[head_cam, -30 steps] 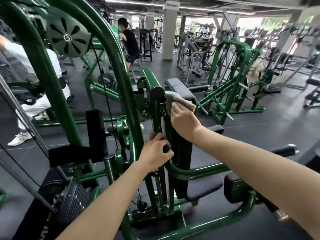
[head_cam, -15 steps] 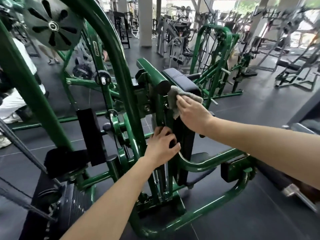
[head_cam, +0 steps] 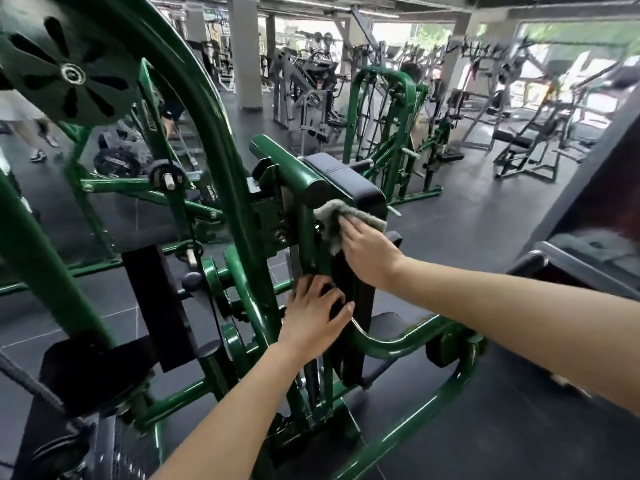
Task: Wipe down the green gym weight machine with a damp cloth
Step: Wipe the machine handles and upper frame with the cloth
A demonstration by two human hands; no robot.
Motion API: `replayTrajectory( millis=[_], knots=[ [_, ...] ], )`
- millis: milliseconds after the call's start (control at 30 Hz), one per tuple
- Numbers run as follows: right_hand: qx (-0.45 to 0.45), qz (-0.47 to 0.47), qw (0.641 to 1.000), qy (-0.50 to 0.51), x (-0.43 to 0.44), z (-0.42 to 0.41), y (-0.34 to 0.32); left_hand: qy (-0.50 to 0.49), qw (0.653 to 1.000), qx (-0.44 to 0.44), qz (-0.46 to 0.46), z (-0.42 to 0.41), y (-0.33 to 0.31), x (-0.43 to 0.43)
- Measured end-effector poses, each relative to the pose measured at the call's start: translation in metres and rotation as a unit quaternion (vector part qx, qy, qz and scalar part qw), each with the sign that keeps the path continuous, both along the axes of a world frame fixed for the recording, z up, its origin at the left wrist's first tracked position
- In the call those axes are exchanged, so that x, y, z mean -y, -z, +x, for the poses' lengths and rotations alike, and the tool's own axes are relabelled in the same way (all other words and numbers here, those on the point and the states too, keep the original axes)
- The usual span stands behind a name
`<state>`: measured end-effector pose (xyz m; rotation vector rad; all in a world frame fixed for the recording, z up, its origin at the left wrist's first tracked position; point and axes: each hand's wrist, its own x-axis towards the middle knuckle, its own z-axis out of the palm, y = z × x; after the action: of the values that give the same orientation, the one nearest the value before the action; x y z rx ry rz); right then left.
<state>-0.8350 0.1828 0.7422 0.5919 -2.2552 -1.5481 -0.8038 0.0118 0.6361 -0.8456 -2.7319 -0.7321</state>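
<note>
Pressing cloth (head_cam: 341, 220) against machine (head_cam: 221, 161); no legible writing.

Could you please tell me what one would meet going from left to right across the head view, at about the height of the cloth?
Thick green frame tube → black pad → left hand → grey cloth → right hand → dark floor.

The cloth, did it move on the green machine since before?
No. The cloth stays pressed by the right hand just below the black pad, at the green bar's end cap.
</note>
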Motion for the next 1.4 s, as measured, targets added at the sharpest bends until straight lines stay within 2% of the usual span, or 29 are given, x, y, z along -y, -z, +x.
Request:
replayTrajectory(
  millis=[100,200,300,500,633,700,767,833,900,1033,1067,1133,1167,1200,1300,1400],
  knots=[
    [-0.102,-0.023,0.994,-0.006,0.004,-0.008,-0.044,0.003,1.0,-0.015,0.0,-0.001,0.003,-0.001],
    [-0.131,-0.024,0.991,-0.008,0.006,-0.016,-0.055,0.008,1.0,-0.023,-0.002,-0.001,0.003,0.0],
    [-0.078,-0.026,0.997,0.002,0.007,-0.015,-0.024,0.011,1.0,-0.028,0.002,-0.001,0.004,0.002],
    [0.042,0.045,0.995,0.081,0.012,0.003,0.055,0.037,0.999,0.006,0.001,-0.002,-0.001,0.007],
    [0.12,0.023,0.991,0.063,0.007,0.013,0.039,0.047,0.999,0.02,0.013,-0.001,-0.001,0.009],
    [0.1,-0.028,0.994,0.042,0.006,0.009,0.013,0.043,0.999,0.012,0.012,-0.003,0.001,0.009],
    [0.044,-0.058,0.997,0.015,0.001,0.006,-0.01,0.036,0.999,-0.004,0.015,-0.003,0.005,0.007],
    [-0.017,-0.033,0.999,0.008,-0.003,0.008,-0.02,0.026,0.999,-0.017,0.022,-0.002,0.01,0.006],
    [-0.036,0.006,0.999,0.019,-0.002,0.006,-0.012,0.024,0.999,-0.026,0.032,-0.001,0.014,0.005],
    [0.093,0.011,0.995,0.041,0.007,0.006,0.033,0.038,0.998,-0.019,0.043,-0.001,0.01,0.008],
    [0.106,0.042,0.993,0.013,0.012,0.008,0.041,0.043,0.998,-0.015,0.038,-0.001,0.008,0.008],
    [0.113,0.208,0.969,-0.07,0.018,0.013,0.053,0.049,0.998,-0.008,0.028,-0.002,0.005,0.01],
    [0.175,0.209,0.961,-0.048,0.021,0.019,0.053,0.049,0.998,-0.004,0.028,-0.001,0.004,0.011],
    [0.222,0.174,0.959,-0.025,0.021,0.022,0.054,0.049,0.998,0.0,0.031,-0.001,0.004,0.011],
    [0.258,-0.009,0.965,0.041,0.014,0.018,0.045,0.052,0.998,0.002,0.036,0.0,0.003,0.011],
    [0.17,-0.006,0.983,0.065,0.0,0.003,0.025,0.05,0.998,-0.007,0.048,0.0,0.006,0.009]
  ],
)
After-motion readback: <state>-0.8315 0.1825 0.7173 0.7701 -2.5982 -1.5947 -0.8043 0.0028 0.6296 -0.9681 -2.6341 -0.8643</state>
